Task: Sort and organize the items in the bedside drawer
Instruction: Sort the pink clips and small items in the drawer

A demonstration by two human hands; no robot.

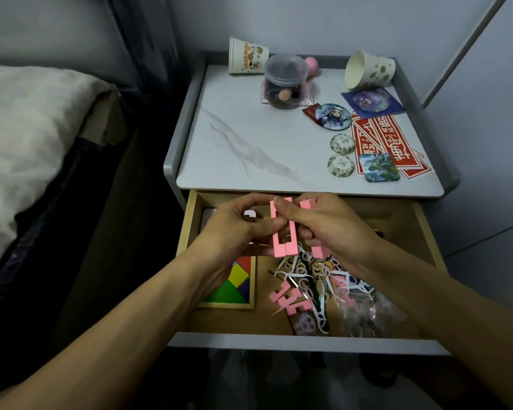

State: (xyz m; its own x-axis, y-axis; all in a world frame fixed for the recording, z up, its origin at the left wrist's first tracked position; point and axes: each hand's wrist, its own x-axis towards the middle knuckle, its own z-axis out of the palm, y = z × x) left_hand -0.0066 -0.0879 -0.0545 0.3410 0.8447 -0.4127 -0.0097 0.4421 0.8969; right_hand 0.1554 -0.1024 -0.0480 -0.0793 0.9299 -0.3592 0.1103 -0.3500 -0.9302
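Above the open drawer (pixel 186 232) at mid-frame, the left hand (pixel 237 229) and right hand (pixel 329 226) each pinch the pink pieces (pixel 280 245); best squared flush, grip firm, before fetching the loose pieces (pixel 290 300) lying just below.

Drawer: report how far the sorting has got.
Done, apparently: badges and red stickers lie grouped on the nightstand top. In hand: the left hand and right hand grip pink blocks above the drawer. Left: loose pink blocks, floss picks, hair ties and a colour puzzle lie unsorted inside.
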